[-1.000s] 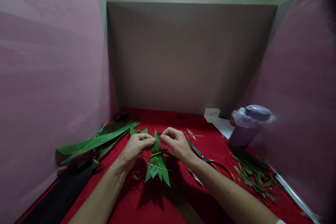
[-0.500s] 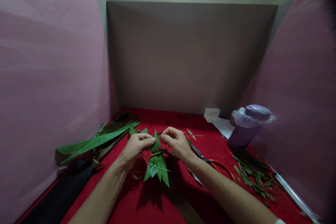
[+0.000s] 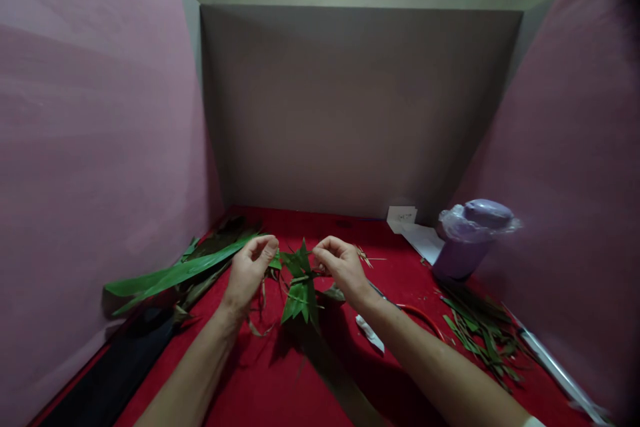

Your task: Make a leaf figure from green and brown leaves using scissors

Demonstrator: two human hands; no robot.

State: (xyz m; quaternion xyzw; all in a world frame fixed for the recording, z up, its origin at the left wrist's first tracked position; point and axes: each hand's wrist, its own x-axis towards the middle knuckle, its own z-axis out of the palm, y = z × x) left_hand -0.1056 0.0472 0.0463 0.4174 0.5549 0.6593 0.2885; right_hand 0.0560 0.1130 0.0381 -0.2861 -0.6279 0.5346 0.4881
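A small bundle of folded green leaves hangs between my two hands above the red cloth. My right hand pinches the bundle's top at its right side. My left hand is a little to the left of the bundle, its fingers curled in a pinch on what looks like a thin strip that leads to the bundle; the strip is too fine to make out.
Long green leaves lie at the left by the pink wall. Red-handled scissors lie under my right forearm. A purple lidded container and white papers stand at the right rear, with leaf trimmings nearby. Cardboard walls enclose the space.
My left hand has drawn away to the left from the bundle. The bundle has risen slightly and turned narrower, still held by my right hand.
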